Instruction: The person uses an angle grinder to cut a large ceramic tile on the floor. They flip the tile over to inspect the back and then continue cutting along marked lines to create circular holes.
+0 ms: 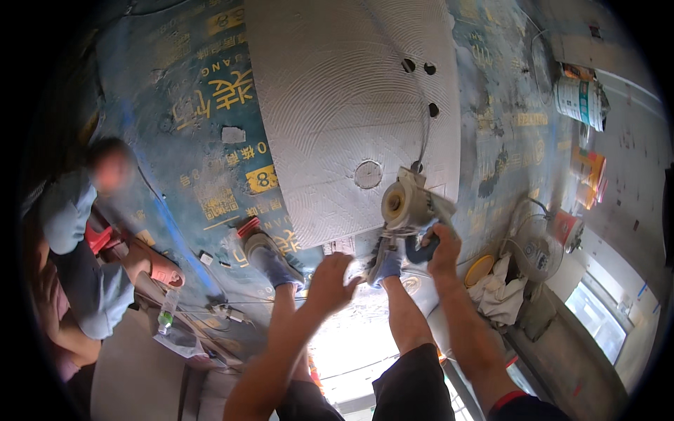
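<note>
A corded power tool (401, 205), grey and dusty with a round housing, is in my right hand (445, 251). It looks like a handheld tile cutter. My fingers are wrapped round its dark loop handle (422, 250). The tool is over the lower right part of a large grey tile (330, 140) with swirling ridges. A round outline (368, 175) marks the tile left of the tool, and three dark holes (434, 110) lie higher up. My left hand (330, 284) is empty below the tile's near edge, fingers apart. The tool's blade or bit is hard to make out.
A green printed sheet (203, 161) covers the floor around the tile. At the left another person (77, 259) sits by a red tool (163, 268) and a clear bottle (168, 309). To the right are a fan (535, 251), white cloth (497, 289) and a bucket (583, 102). A power cord (425, 130) crosses the tile.
</note>
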Demonstrator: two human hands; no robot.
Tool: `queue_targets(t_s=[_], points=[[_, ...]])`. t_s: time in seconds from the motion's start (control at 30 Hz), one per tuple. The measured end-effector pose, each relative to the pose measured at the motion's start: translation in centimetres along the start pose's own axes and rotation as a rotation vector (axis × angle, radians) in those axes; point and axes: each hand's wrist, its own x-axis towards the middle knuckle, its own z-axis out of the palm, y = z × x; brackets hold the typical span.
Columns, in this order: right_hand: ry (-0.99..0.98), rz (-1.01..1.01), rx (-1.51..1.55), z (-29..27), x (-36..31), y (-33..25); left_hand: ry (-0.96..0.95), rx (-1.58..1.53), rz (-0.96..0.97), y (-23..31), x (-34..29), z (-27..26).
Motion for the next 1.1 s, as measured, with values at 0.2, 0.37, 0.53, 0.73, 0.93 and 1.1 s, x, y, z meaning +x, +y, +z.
queue_targets(t_s=[0.2,0.37,0.53,0.73,0.93,1.1], points=[[-0.402,-0.248,-0.606,-1.8,11.7,-5.4,0.210,0.280,-0.382,-12.1,-3.9,-0.2],[-0.622,-0.279,-0.645,1.8,16.0,-7.1,0.414,0.325,-0.353,-13.2,1.0,1.0],[-0.679,-0.317,-0.676,3.7,16.9,-5.7,0.217,-0.104,-0.227,-7.7,9.6,9.1],[-0.737,-0.364,-0.695,4.2,17.3,-5.5,0.096,-0.318,0.061,2.6,15.5,15.6],[-0.814,-0.435,-0.669,4.1,17.3,-5.2,0.309,-0.402,0.158,2.6,18.9,16.8],[-0.793,-0.480,-0.674,4.0,17.0,-4.2,0.313,-0.318,0.206,2.6,20.4,17.0]])
